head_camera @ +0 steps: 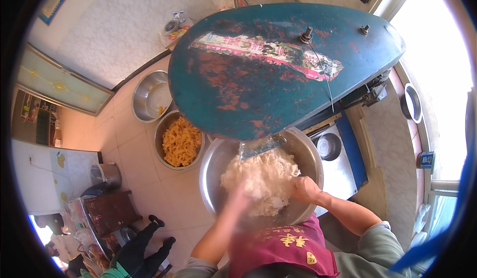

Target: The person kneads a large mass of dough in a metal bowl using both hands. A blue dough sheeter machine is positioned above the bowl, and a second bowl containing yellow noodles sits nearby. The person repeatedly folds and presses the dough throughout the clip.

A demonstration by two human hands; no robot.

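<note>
A large steel bowl (213,159) stands against my maroon apron, holding a shaggy pale dough or flour mass (274,166). My left hand (248,186) is blurred by motion over the left part of the mass; its fingers cannot be made out. At the right side of the mass, my right hand (306,189) has curled fingers close to the bowl's inner wall; what lies inside them is hidden. A flat metal plate (262,146) juts over the bowl's far side from beneath a worn teal machine cover (275,69).
Left of the bowl, a steel basin (180,140) holds wide yellow strips, beside another basin (151,97) with a few scraps. On the right, a small round pan (328,146) sits on a metal surface. Another person's legs (143,244) show at lower left, near a brown cabinet (110,213).
</note>
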